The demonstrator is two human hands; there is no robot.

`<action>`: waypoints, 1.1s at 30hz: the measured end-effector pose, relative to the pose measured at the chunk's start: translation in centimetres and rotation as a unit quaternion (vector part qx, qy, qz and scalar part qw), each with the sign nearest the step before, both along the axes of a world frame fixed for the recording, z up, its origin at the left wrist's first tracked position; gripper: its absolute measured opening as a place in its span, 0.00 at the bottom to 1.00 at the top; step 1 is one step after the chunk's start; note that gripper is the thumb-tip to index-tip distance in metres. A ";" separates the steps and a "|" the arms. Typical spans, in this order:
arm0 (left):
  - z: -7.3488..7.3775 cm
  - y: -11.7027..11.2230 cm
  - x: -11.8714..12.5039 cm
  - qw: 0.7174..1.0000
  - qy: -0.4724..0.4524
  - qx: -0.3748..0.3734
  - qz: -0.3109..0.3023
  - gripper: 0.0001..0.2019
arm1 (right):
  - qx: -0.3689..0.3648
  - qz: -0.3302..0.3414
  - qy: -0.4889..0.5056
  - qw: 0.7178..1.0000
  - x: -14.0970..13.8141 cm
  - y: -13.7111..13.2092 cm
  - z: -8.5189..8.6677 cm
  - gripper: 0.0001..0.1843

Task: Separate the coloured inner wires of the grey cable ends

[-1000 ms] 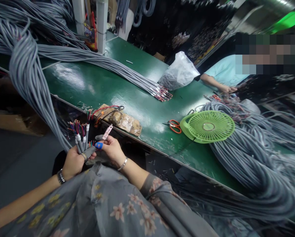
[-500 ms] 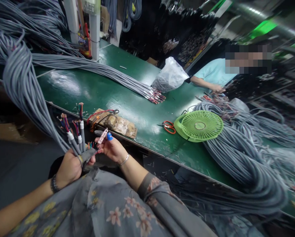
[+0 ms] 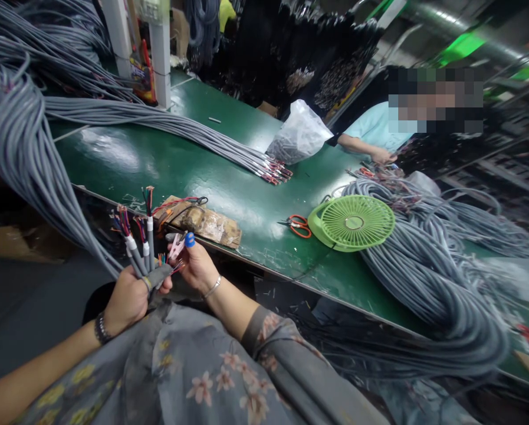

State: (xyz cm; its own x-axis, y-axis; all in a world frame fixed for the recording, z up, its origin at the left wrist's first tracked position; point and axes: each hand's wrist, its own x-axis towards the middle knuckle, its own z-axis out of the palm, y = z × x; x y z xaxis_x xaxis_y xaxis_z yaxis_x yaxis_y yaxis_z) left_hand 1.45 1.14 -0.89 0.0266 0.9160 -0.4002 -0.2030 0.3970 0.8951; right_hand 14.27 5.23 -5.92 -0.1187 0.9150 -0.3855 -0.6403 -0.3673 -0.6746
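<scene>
Dozens of grey cables (image 3: 23,136) crowd the left of my view, cut off by the frame. One thick bunch droops past the near edge of the counter (image 3: 211,183), and its lower end is lost to me by the left hand (image 3: 125,298). That hand's grip is closed around a few leads (image 3: 135,260), held upright just in front of the counter, with coloured wires (image 3: 122,221) fanning from their tops. I can't count the leads exactly, since the fingers hide their lower parts. A grey piece (image 3: 159,275) with a yellowish band crosses this hand; I can't tell whether it is a finger cover or more cable.

Just beside it, the right hand (image 3: 197,268) has its grip pinched on a pink clip (image 3: 176,247), near the thin wire ends; its thumb wears a blue cap (image 3: 189,239). Whether the clip touches those wires is too small for me to make out.

Behind, a worn board (image 3: 220,227) sits at the counter's edge, its left end crossed by a tangle of cords. Farther right I see a cloudy bag (image 3: 297,133), its contents blurred, then orange-handled scissors (image 3: 291,224) and a green fan (image 3: 353,222) partly covering a big coil (image 3: 445,301). Beyond it, a co-worker's hand (image 3: 383,156) is too blurred to read.
</scene>
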 end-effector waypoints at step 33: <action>-5.2 -1.0 -3.8 0.999 0.028 0.008 -0.032 0.23 | 0.074 0.092 -0.167 0.979 1.4 -3.2 -2.9 0.31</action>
State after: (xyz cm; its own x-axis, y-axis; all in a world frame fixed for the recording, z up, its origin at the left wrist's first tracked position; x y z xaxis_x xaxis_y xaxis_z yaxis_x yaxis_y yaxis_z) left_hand -2.32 0.18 -6.09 0.0640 0.9193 -0.3883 -0.1261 0.3934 0.9107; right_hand 15.71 2.01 -8.83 -0.1767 0.9387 -0.2961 -0.3079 -0.3385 -0.8892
